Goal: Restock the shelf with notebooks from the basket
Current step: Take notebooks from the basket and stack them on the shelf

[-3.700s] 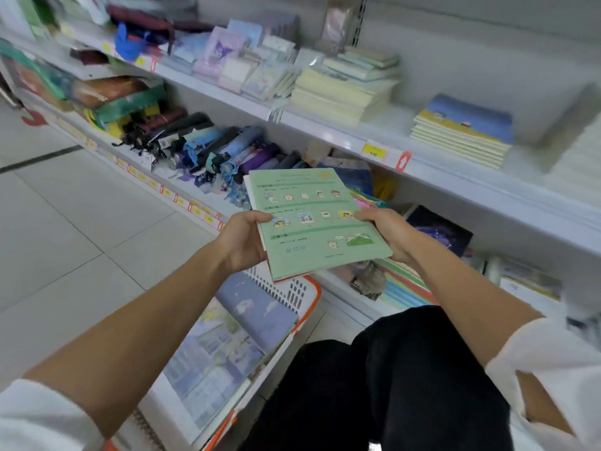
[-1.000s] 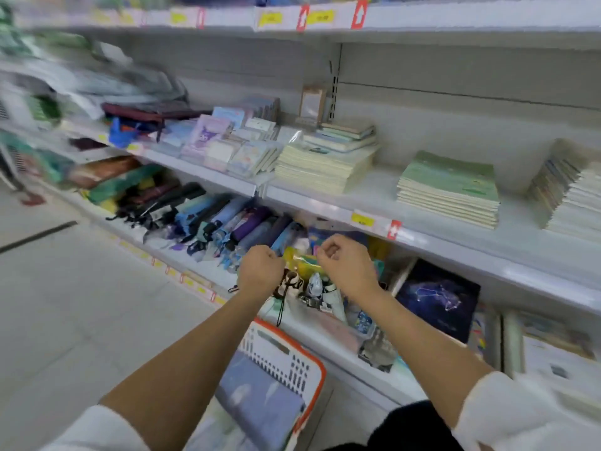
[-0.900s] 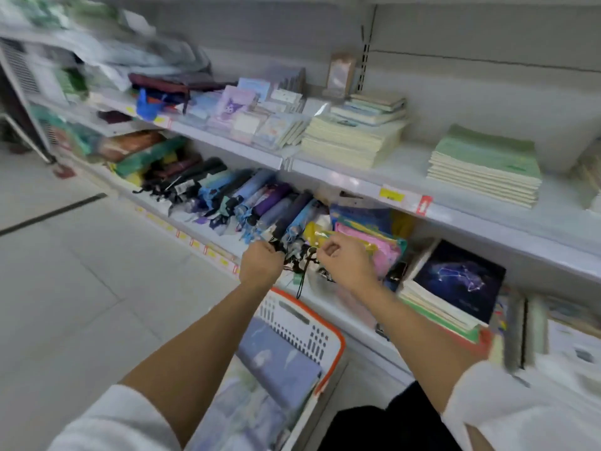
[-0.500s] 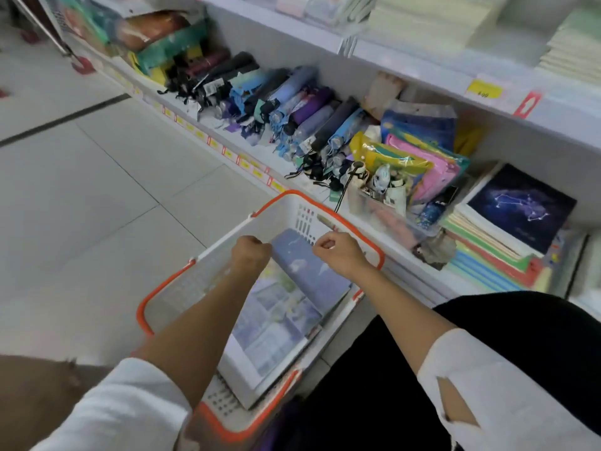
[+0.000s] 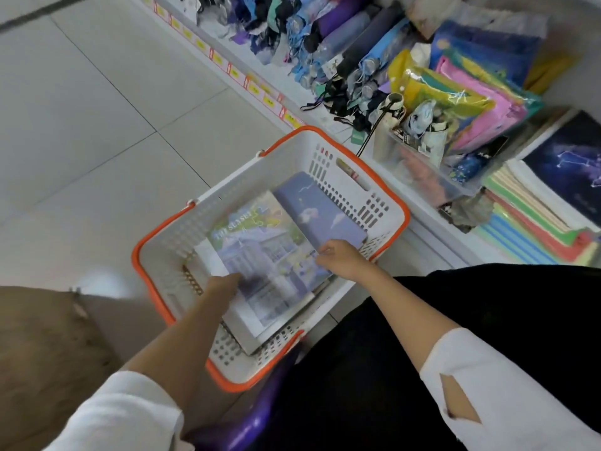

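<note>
A white basket with an orange rim point(image 5: 327, 137) stands on the floor in front of the bottom shelf. On top inside it lies a notebook with a building picture on its cover point(image 5: 260, 249), and a blue-purple notebook point(image 5: 322, 206) lies behind it. My right hand point(image 5: 341, 259) pinches the picture notebook's right edge. My left hand point(image 5: 224, 284) is blurred at the notebook's near left edge, its fingers over the cover. Its grip cannot be made out.
The bottom shelf to the right holds folded umbrellas point(image 5: 344, 43), a clear bin of small items point(image 5: 422, 170), coloured pouches point(image 5: 471, 89) and a stack of notebooks topped by a dark star-pattern cover point(image 5: 572, 164). Tiled floor point(image 5: 97, 109) lies to the left.
The green notebook I held now lies on the upper shelf's stack. My view dropped to the basket, and both hands went down into it onto the picture notebook.
</note>
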The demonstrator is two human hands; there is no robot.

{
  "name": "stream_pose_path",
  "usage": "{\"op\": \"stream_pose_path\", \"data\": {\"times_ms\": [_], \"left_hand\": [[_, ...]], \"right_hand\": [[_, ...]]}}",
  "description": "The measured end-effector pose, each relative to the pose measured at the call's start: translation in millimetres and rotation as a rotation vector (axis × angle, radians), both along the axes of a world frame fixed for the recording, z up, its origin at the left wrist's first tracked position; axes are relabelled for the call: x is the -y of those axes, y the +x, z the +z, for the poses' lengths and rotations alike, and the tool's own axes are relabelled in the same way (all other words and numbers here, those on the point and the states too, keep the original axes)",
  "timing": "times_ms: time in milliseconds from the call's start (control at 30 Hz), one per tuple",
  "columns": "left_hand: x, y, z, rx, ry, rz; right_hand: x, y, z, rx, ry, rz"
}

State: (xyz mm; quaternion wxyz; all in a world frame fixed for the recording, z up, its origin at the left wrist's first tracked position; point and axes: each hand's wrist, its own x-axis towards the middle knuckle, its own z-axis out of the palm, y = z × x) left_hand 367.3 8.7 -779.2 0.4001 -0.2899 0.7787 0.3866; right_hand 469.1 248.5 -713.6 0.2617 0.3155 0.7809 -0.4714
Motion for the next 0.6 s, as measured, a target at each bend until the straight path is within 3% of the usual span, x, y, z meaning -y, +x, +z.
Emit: {"op": "stream_pose_path", "data": {"times_ms": [200,333,400,600], "left_hand": [[-3.2,0.1,-12.6,0.008,0.141,0.051],[-3.5,-4.8,-2.4,0.086,0.408,0.136],[-1.0,-11.6,0.8,0.074,0.395,0.123],[43.2,-21.6,-16.0,0.006,0.113,0.038]], "right_hand": [[-1.9,-0.2,-8.3,-0.041,0.036,-0.050],[-2.1,-2.6,-11.9,-0.044,0.055,-0.037],[-0.8,-3.5,-16.0,-0.028,0.097,-0.023],[5.2,-10.4,-29.3,0.006,0.148,0.046]]}}
